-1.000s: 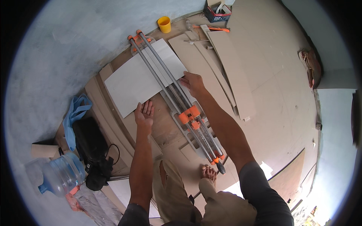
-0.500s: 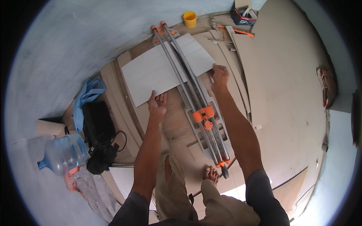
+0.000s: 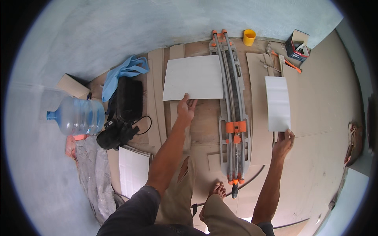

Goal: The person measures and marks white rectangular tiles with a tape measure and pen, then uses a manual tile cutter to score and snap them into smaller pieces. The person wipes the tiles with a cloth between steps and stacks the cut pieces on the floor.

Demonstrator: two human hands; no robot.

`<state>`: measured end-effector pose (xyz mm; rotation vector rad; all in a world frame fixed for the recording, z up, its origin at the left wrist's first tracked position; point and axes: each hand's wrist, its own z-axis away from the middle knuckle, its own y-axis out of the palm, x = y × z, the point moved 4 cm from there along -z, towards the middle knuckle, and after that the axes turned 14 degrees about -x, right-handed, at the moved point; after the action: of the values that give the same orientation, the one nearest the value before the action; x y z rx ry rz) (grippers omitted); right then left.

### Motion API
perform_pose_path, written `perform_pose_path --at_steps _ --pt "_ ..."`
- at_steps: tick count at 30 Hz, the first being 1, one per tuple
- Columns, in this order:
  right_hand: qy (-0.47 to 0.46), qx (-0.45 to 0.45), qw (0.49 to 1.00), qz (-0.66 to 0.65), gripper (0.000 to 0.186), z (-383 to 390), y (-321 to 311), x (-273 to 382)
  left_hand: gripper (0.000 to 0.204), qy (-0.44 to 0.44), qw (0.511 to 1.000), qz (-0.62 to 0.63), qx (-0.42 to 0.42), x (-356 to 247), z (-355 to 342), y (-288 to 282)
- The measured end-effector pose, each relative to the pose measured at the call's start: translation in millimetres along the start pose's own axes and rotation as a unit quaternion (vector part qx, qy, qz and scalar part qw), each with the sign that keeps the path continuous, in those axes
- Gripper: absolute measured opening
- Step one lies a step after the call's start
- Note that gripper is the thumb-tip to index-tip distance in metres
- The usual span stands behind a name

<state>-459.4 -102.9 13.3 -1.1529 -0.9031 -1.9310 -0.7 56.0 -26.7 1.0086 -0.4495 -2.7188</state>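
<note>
A manual tile cutter (image 3: 235, 157) with twin grey rails and orange fittings stretches away from me along the floor. My left hand (image 3: 186, 109) grips the near edge of a large white tile (image 3: 193, 76), thumb on top and fingers beneath. This tile's right edge reaches the cutter's rails. Off to the right of the cutter, my right hand (image 3: 284, 142) pinches the near end of a narrower white tile piece (image 3: 278, 103). The narrow piece lies apart from the cutter, over the brown boards; whether it touches them I cannot tell.
Left of me are a black bag (image 3: 129, 98), a blue cloth bag (image 3: 124, 74), a large water bottle (image 3: 78, 116) and stacked white tiles (image 3: 134, 169). By the far wall stand a yellow cup (image 3: 249, 37) and a small box (image 3: 298, 46), with a hammer (image 3: 289, 63) nearby.
The right hand has carried the narrow piece off the cutter to the right, apart from the large tile. My left hand still holds the large tile. The view has turned and shifted.
</note>
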Motion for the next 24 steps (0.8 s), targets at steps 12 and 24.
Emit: perform_pose_path --at_steps 12,24 --pt "0.014 -0.008 1.000 -0.023 0.014 25.4 -85.9 -0.7 0.039 0.078 0.993 -0.085 0.010 -89.1 -13.0 -145.7" --pt "0.030 0.018 0.999 0.033 0.024 13.1 -144.7 -50.1 0.055 0.051 0.998 -0.037 0.017 -99.0 -22.8 -146.6"
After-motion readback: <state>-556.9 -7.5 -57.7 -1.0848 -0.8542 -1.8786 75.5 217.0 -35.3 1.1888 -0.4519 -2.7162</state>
